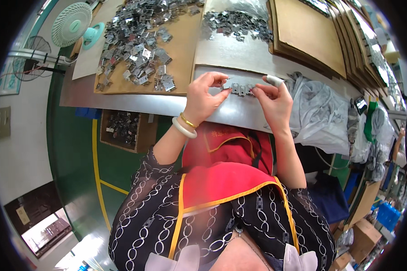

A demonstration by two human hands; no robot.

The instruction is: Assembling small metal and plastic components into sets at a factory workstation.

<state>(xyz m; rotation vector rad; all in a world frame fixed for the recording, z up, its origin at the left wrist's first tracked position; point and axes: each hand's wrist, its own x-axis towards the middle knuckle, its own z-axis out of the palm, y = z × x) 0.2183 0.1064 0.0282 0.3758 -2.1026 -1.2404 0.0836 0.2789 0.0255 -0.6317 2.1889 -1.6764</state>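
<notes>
There, the left hand (202, 99) tightly pinches one end of a metal strip (240, 89). The right hand (276, 101) pinches the other.

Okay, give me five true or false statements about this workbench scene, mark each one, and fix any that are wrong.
1. The left hand and right hand are both at one row of small metal pieces. True.
2. The fan at the upper left is bright red. False: the fan is pale green.
3. The wrist jewellery is on the right arm. False: a gold bracelet and a white bangle are on the left one.
4. A box holding metal parts sits lower than the bench. True.
5. The apron is blue with white edging. False: the apron is red with yellow edging.
</notes>
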